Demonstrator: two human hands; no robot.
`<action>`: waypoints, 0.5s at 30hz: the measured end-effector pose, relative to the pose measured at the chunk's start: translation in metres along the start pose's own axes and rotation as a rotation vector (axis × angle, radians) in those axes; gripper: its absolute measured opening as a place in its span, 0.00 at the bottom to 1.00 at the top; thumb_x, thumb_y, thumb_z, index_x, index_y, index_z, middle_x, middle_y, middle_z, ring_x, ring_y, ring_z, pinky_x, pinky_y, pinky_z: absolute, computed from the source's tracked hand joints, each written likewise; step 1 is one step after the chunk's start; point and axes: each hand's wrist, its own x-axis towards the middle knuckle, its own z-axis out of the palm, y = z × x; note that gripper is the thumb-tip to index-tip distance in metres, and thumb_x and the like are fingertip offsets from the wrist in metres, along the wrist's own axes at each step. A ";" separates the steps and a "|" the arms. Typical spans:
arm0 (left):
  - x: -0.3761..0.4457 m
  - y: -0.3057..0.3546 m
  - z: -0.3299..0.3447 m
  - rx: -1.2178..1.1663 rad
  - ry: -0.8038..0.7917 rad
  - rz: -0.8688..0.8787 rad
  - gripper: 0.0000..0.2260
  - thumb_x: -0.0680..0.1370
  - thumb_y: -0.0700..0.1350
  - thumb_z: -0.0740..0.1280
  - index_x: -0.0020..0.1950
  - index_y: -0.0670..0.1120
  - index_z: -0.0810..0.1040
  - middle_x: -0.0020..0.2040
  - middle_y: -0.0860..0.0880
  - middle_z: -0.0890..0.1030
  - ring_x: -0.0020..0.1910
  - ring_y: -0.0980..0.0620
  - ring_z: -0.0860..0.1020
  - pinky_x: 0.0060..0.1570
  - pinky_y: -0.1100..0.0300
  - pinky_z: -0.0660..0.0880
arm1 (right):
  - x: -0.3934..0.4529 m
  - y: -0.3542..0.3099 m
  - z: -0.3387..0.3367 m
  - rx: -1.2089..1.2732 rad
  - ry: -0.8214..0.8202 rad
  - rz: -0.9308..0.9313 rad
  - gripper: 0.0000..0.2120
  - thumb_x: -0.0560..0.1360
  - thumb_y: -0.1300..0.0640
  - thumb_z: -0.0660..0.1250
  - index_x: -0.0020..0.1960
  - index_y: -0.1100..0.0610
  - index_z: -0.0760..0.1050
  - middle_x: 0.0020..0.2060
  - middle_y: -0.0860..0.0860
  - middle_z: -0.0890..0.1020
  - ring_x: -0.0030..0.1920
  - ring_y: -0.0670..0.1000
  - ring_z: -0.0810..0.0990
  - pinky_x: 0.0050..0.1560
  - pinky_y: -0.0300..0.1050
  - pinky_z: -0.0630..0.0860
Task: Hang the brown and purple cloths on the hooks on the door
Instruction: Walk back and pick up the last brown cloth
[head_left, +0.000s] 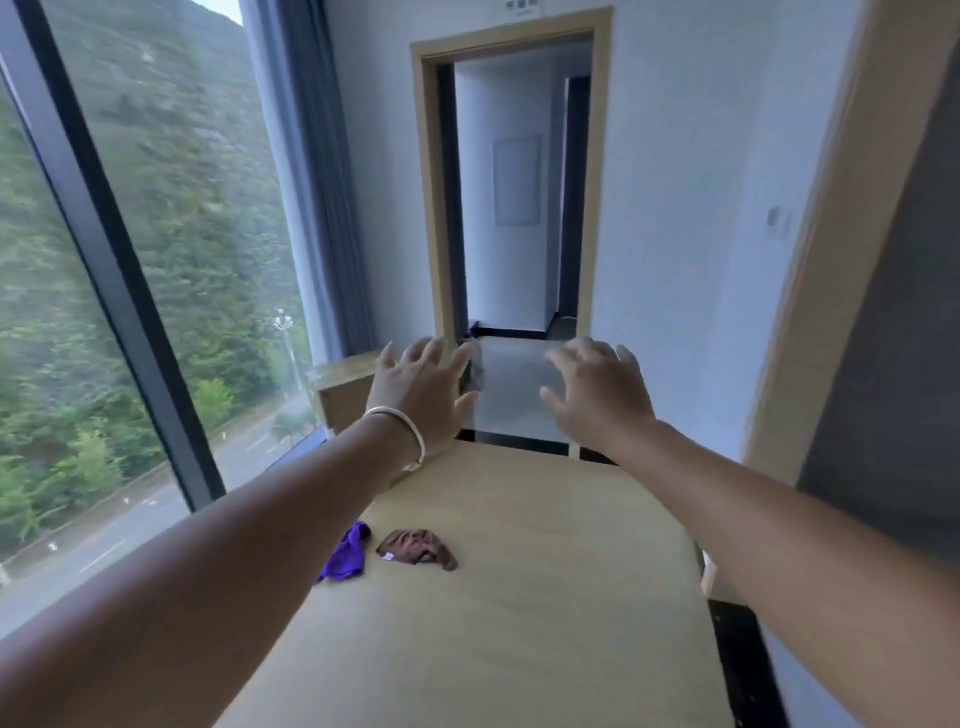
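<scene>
Nothing had been hung yet. The purple cloth (347, 554) and brown cloth (418, 548) were left side by side on the table (545, 597). The left hand (421, 395) and right hand (597, 395) were held out with fingers spread, and nothing was held. No hooks could be seen.

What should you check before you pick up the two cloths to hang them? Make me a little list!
1. Left hand free: ok, fingers spread, holding nothing.
2. Right hand free: ok, open and empty.
3. Purple cloth ready to grab: ok, it lies crumpled on the table, partly behind the left forearm.
4. Brown cloth ready to grab: ok, it lies bunched beside the purple one, nothing on top.
5. Hands near the cloths: not ok, both are raised well beyond them.
6. Hooks on the door located: cannot tell, none show in this view.
</scene>
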 end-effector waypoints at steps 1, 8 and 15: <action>0.014 0.013 0.008 -0.016 0.013 0.032 0.26 0.78 0.60 0.56 0.74 0.53 0.59 0.71 0.48 0.67 0.72 0.46 0.63 0.70 0.41 0.58 | -0.001 0.017 0.002 -0.019 -0.007 0.034 0.20 0.76 0.46 0.60 0.65 0.53 0.71 0.62 0.53 0.74 0.62 0.56 0.71 0.66 0.55 0.62; 0.111 0.074 0.070 -0.155 0.045 0.189 0.26 0.78 0.61 0.54 0.74 0.54 0.57 0.72 0.48 0.66 0.73 0.47 0.61 0.71 0.41 0.56 | 0.011 0.111 0.027 -0.132 -0.051 0.223 0.20 0.77 0.47 0.59 0.67 0.51 0.69 0.65 0.50 0.71 0.66 0.53 0.68 0.71 0.55 0.55; 0.223 0.089 0.137 -0.241 0.066 0.254 0.26 0.79 0.61 0.54 0.74 0.54 0.55 0.73 0.48 0.64 0.74 0.47 0.59 0.72 0.41 0.53 | 0.089 0.166 0.069 -0.232 -0.071 0.289 0.21 0.78 0.46 0.58 0.68 0.50 0.68 0.65 0.48 0.70 0.66 0.51 0.68 0.70 0.52 0.56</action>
